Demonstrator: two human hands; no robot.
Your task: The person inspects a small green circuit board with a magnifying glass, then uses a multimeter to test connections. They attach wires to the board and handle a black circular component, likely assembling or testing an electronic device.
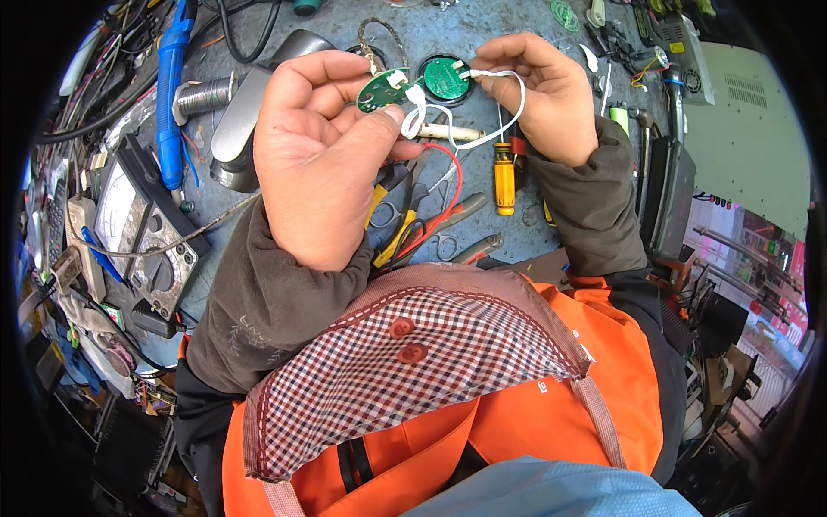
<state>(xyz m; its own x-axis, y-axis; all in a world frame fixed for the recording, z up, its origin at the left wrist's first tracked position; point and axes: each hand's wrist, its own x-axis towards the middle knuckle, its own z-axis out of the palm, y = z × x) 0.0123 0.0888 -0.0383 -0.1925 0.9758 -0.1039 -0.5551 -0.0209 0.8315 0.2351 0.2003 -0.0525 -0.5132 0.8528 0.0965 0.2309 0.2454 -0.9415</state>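
Note:
My left hand (320, 146) is closed around the edge of a round green circuit board (372, 96), with the thumb on its near side. White connectors stand on that board, and a white cable (517, 105) loops from it toward a second round green board (444, 81). The second board sits in a black round housing (428, 63) on the bench. At its right edge, my right hand (544, 102) pinches the white cable by its plug end. I cannot tell whether the plug is fully seated. A dark braided cord (372, 33) arches up behind the left board.
Below the hands lie a yellow-handled screwdriver (504, 181), several pliers (405, 226) and a red lead (457, 194). To the left are a solder spool (205, 97), a blue soldering iron (172, 95) and an analog multimeter (142, 224). Tools and parts crowd the right side.

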